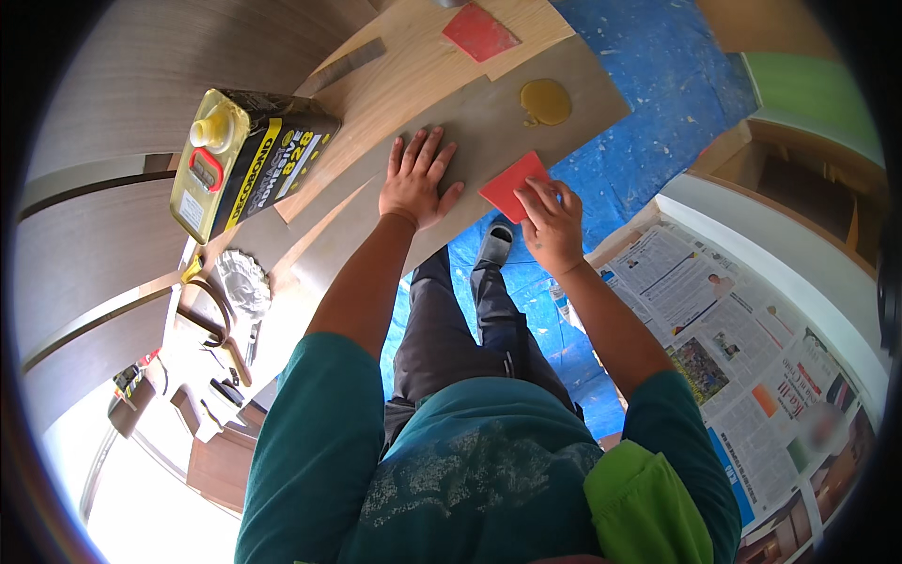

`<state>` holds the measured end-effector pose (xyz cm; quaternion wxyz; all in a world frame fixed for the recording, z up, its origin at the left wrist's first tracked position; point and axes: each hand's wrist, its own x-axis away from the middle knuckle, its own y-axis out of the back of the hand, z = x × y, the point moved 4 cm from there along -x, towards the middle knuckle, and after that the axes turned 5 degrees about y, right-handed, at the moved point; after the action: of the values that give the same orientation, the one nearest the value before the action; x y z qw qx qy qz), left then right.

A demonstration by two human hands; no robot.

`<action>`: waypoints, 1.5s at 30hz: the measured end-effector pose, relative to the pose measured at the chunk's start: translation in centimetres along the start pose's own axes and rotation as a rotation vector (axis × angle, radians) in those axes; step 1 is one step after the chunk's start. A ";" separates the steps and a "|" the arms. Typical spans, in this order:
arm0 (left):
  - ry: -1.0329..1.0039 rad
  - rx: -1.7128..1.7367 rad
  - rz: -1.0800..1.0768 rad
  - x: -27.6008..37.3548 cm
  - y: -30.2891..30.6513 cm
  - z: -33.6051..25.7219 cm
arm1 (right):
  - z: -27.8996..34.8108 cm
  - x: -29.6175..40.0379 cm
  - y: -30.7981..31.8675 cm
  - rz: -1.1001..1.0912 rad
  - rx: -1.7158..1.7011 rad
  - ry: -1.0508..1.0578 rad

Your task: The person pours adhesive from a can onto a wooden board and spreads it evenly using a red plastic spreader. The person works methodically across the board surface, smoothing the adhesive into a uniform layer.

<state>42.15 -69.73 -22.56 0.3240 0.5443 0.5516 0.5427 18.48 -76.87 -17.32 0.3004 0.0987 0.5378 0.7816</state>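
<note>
My left hand [418, 176] lies flat, fingers spread, on a grey-brown laminate sheet [486, 106]. Between the fingers and thumb of my right hand [553, 222] is a red flat spreader [513, 185], its far part over the sheet's near edge. A round puddle of yellow-amber adhesive [545, 101] sits on the sheet beyond the spreader. Left of my left hand, a rectangular metal can of Decobond contact adhesive [261, 162] stands on the wooden surface, with a pale spout and a red handle. A second red flat piece [480, 32] rests on the light wood board [416, 42] at the top.
Crumpled foil [243, 282] and assorted tools lie at the left. Grey-brown wood panels [91, 233] rise beyond them. Blue sheeting [634, 63] covers the floor under my feet. Newspaper [733, 338] lies at the right inside a white-edged frame [768, 240], near an open wooden compartment [810, 176].
</note>
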 end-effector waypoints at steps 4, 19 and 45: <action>-0.005 0.023 -0.024 0.0 0.0 0.0 | 0.7 -0.3 -1.0 0.123 0.115 -0.003; -0.015 0.030 -0.052 -0.1 0.0 0.0 | 0.1 -4.7 0.1 0.465 -0.028 -0.059; -0.008 0.047 -0.009 -0.1 -0.3 0.2 | -13.9 -12.8 6.6 0.159 0.101 -0.494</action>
<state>42.29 -69.75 -22.89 0.3158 0.5516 0.5652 0.5259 19.67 -96.64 -14.81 0.3548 0.3435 0.4768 0.7272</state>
